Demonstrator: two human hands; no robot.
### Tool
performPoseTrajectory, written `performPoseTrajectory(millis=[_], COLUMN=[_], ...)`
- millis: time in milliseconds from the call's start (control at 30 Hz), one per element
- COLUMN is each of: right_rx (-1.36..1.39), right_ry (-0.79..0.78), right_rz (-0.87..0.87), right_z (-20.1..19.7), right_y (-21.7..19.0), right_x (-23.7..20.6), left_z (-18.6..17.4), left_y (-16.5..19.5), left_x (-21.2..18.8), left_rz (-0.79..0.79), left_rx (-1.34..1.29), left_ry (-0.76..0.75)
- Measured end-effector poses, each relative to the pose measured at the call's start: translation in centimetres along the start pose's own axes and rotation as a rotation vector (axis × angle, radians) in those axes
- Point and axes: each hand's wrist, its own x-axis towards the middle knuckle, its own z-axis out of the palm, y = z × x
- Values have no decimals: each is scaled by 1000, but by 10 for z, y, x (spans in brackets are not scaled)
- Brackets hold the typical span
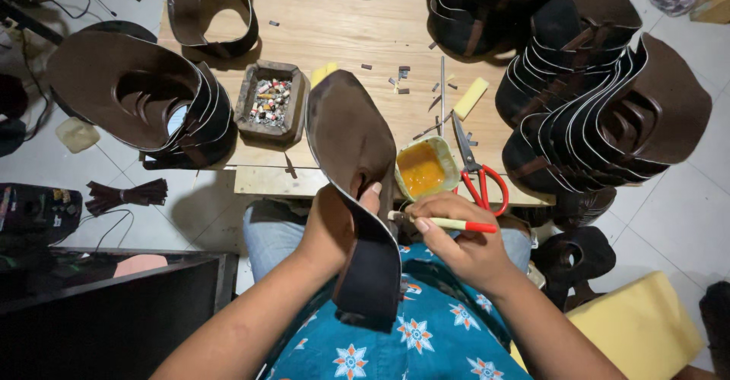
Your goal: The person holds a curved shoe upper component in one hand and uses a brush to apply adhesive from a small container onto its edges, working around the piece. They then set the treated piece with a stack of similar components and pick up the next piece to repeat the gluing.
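Observation:
A dark brown leather shoe upper [351, 144] stands up over my lap, and my left hand [334, 224] grips it from the left, thumb on its edge. My right hand [456, 243] holds a small brush [445, 223] with a yellow and red handle, its tip touching the upper's inner edge. Just beyond the brush sits a small bowl of orange-yellow glue [424, 168] at the front edge of the wooden board [342, 30].
Red-handled scissors [479, 174] lie right of the glue bowl. Stacks of brown uppers stand at the left [144, 98] and right [608, 106]. A small tray of bits [271, 102], yellow sponge blocks [471, 97] and a metal rod lie on the board. A yellow cushion [639, 327] is at lower right.

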Motion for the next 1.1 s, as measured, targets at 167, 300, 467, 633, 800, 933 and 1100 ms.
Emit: performPoseTrajectory(millis=[167, 300, 467, 633, 800, 933, 1100], right_rx=[48, 27, 31, 33, -59, 257, 463], right_ry=[82, -15, -137, -179, 270, 563, 519], right_rz=[-41, -27, 57, 80, 418, 688, 638], right_z=[0, -2, -3, -10, -27, -47, -52], right_y=[3, -1, -6, 5, 50, 100, 143], right_x=[4, 5, 3, -3, 11, 25, 20], left_z=[7, 5, -9, -11, -21, -33, -36], left_y=[-5, -7, -2, 7, 6, 1, -7], left_x=[1, 2, 1, 2, 10, 14, 14], left_rz=[243, 213, 309, 398, 421, 393, 231], left_rx=[158, 22, 179, 104, 334, 305, 222], left_ry=[94, 113, 29, 115, 248, 305, 279])
